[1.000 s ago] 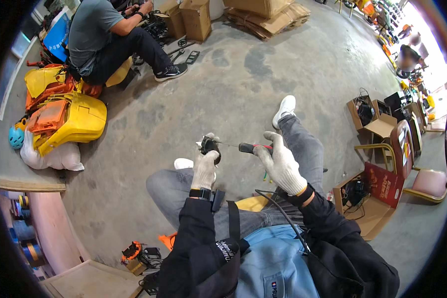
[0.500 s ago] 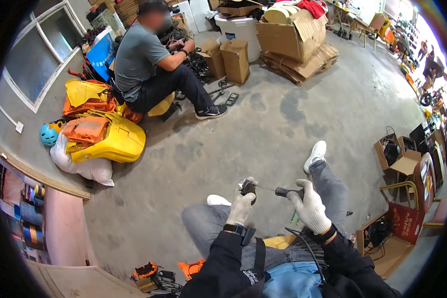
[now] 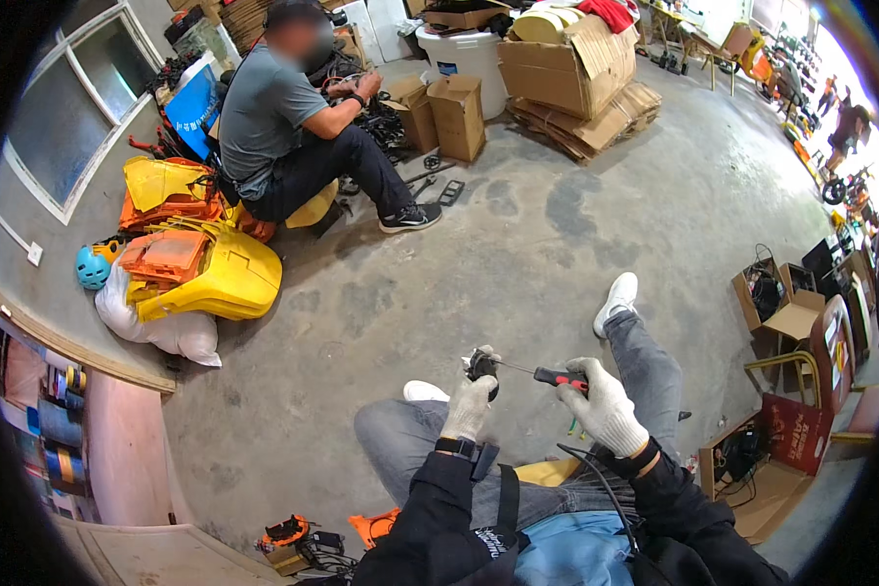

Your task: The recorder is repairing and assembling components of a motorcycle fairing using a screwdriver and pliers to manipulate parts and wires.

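Held screwdriver (image 3: 565, 380) near sm. black part (image 3: 481, 366)

Gripped black part in gloved L hand (image 3: 469, 408), out front over grey floor (image 3: 361, 322). Clasped screwdriver's blk/red handle in gloved R hand (image 3: 607, 402), w/ thin shaft (image 3: 516, 368) aimed L at part; couldn't confirm tip contact. Had open carton (image 3: 783, 493) w/ black cables (image 3: 740, 457) at R, nr chair (image 3: 832, 356). Saw seated co-worker (image 3: 278, 132) upper L, beside yellow & orange shells (image 3: 239, 278); also stacked cardboard (image 3: 593, 139) farther off.
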`<state>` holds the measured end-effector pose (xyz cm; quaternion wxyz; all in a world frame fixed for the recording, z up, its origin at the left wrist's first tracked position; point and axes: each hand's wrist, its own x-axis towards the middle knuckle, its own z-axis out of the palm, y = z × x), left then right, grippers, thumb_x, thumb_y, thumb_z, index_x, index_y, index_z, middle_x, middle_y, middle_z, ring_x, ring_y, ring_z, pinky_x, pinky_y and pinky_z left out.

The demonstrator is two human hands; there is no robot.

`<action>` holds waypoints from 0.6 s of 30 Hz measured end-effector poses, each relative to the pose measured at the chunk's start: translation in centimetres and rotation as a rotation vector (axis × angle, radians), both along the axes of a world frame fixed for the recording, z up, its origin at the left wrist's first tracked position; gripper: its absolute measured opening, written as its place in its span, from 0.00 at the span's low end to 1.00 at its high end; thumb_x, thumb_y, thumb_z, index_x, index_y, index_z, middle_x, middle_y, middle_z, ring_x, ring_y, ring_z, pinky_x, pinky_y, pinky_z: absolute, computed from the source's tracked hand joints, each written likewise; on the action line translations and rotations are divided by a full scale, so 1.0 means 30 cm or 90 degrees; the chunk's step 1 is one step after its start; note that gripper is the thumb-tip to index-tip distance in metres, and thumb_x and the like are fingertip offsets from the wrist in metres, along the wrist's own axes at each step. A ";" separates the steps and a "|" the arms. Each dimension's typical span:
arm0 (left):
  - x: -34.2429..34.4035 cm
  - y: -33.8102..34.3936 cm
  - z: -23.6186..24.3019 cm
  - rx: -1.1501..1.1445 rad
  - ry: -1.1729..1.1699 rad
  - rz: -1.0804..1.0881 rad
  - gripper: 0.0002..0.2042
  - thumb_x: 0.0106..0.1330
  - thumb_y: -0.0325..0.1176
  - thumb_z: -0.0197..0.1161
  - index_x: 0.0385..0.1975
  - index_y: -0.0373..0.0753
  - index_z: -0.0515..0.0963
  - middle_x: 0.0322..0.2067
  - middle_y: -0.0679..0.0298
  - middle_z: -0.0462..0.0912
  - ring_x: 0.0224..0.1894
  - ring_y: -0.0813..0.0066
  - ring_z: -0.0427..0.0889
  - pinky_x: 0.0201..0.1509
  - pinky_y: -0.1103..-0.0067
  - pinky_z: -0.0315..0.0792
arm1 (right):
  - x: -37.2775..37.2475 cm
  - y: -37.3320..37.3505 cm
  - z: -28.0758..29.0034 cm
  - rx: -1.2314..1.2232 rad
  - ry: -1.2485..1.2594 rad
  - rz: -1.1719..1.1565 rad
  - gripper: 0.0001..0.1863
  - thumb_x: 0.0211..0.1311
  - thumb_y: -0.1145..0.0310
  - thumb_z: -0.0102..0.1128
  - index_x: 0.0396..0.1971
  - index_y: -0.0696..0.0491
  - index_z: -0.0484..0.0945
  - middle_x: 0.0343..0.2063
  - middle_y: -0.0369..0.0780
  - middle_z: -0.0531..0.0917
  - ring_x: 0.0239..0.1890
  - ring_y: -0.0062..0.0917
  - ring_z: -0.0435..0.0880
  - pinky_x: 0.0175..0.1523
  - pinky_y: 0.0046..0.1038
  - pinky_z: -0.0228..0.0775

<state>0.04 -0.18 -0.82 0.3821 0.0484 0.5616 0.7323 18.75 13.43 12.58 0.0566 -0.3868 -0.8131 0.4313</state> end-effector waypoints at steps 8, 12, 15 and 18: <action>0.001 -0.003 0.016 -0.043 0.032 -0.027 0.28 0.57 0.22 0.55 0.62 0.38 0.75 0.52 0.65 0.83 0.54 0.75 0.79 0.63 0.80 0.71 | 0.002 0.011 -0.025 0.099 0.091 0.061 0.22 0.60 0.64 0.73 0.52 0.54 0.78 0.48 0.48 0.84 0.48 0.44 0.86 0.53 0.40 0.78; 0.002 0.003 0.033 -0.075 0.087 -0.042 0.22 0.59 0.23 0.52 0.55 0.38 0.76 0.48 0.67 0.78 0.57 0.76 0.76 0.65 0.80 0.66 | -0.004 0.029 -0.002 0.076 0.069 0.087 0.19 0.61 0.63 0.73 0.49 0.54 0.80 0.41 0.49 0.86 0.45 0.47 0.86 0.51 0.41 0.78; 0.000 0.000 0.028 -0.003 0.102 -0.044 0.22 0.57 0.20 0.56 0.53 0.38 0.77 0.46 0.67 0.81 0.53 0.75 0.78 0.63 0.78 0.69 | 0.001 0.049 -0.007 0.058 0.042 0.165 0.17 0.63 0.60 0.71 0.47 0.54 0.82 0.37 0.51 0.87 0.40 0.52 0.86 0.47 0.43 0.79; 0.000 0.012 0.027 -0.037 -0.009 0.057 0.16 0.64 0.23 0.60 0.53 0.39 0.77 0.43 0.66 0.83 0.44 0.76 0.81 0.51 0.79 0.75 | 0.018 0.095 -0.012 -0.101 0.076 0.059 0.19 0.67 0.59 0.66 0.51 0.57 0.83 0.32 0.43 0.88 0.32 0.34 0.87 0.41 0.33 0.78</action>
